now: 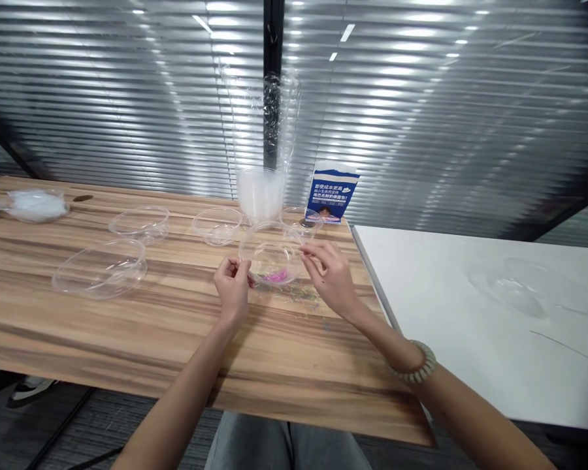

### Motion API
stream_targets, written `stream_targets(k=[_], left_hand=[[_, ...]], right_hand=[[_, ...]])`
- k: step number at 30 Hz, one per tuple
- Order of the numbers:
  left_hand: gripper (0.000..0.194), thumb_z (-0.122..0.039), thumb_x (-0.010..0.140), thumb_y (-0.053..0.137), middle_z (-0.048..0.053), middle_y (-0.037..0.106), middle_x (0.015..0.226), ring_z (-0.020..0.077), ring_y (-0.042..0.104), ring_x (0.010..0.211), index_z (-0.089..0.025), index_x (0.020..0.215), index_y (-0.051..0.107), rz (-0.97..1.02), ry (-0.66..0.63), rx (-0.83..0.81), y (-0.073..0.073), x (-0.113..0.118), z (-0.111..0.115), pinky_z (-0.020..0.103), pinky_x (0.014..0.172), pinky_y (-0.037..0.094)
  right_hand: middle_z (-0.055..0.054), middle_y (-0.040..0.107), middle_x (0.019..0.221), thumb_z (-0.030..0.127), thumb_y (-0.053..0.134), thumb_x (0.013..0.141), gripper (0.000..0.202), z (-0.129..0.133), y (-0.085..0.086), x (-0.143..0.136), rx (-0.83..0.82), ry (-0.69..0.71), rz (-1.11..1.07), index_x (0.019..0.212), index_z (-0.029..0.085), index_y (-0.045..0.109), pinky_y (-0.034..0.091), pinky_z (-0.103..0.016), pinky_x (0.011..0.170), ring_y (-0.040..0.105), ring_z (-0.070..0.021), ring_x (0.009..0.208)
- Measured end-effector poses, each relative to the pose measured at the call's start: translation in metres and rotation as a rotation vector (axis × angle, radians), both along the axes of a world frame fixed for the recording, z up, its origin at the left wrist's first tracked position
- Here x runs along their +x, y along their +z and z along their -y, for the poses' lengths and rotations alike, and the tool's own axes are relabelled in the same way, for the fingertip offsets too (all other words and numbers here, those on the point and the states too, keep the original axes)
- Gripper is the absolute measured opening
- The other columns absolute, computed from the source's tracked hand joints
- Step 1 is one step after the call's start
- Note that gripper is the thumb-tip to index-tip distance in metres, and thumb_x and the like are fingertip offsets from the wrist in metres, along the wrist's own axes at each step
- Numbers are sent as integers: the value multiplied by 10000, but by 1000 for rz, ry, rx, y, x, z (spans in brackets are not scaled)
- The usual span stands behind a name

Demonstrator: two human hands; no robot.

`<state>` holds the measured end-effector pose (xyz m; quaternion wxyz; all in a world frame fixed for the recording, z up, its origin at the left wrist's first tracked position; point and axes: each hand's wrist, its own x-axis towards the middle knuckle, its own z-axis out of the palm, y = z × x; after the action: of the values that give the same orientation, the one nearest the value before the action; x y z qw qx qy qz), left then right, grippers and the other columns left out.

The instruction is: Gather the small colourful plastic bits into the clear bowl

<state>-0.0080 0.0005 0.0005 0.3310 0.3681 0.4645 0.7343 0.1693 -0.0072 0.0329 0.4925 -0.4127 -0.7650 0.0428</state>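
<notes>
A clear plastic bowl (269, 232) is between my hands, tilted toward me. Its left rim is pinched between the thumb and curled fingers of my left hand (232, 285). On the right side, my right hand (330, 274) has thumb and fingertips closed at the rim. Pink shreds (276, 277) show low in the bowl; through the clear plastic I cannot tell whether they lie inside or beneath it. Yellowish and other coloured bits (301, 297) are scattered on the wooden table just right of the bowl.
More clear bowls (100, 269) stand to the left. Behind are a stack of clear plastic containers (259, 196) in clear wrap and a blue printed box (332, 192). Bagged white material (36, 204) lies far left. A white table (451, 307) adjoins on the right.
</notes>
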Motion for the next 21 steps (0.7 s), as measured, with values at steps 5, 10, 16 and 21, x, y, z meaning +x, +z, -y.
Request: stream_targets(k=[5,10,16,21], left_hand=[[202,-234,604,609,-90,406,429,68,415,380,-184,554,419,180,110,-81,1,-3,-5,175,369,321],[199,-231,581,608,-94,412,425,64,412,376,-180,548,419,209,118,-100,1,-5,-6,174,369,312],[200,-238,584,606,-95,410,424,63,414,376,-179,550,418,195,109,-95,1,-5,-5,173,373,315],[196,-240,585,599,-93,411,429,62,412,379,-178,548,417,188,114,-101,1,-4,-5,172,374,316]], right_hand=[[-48,630,811,159,554,832,100,6,-23,11,-205,-12,170,821,176,652,425,-331,750,544,-188,816],[-57,628,830,171,584,824,103,8,-37,6,-397,72,423,822,176,686,410,-318,778,527,-198,877],[-61,630,866,172,582,818,115,8,-37,2,-436,55,465,846,171,694,395,-299,793,525,-190,901],[-62,636,869,159,574,806,130,6,-34,1,-452,60,518,852,171,695,385,-300,796,529,-196,909]])
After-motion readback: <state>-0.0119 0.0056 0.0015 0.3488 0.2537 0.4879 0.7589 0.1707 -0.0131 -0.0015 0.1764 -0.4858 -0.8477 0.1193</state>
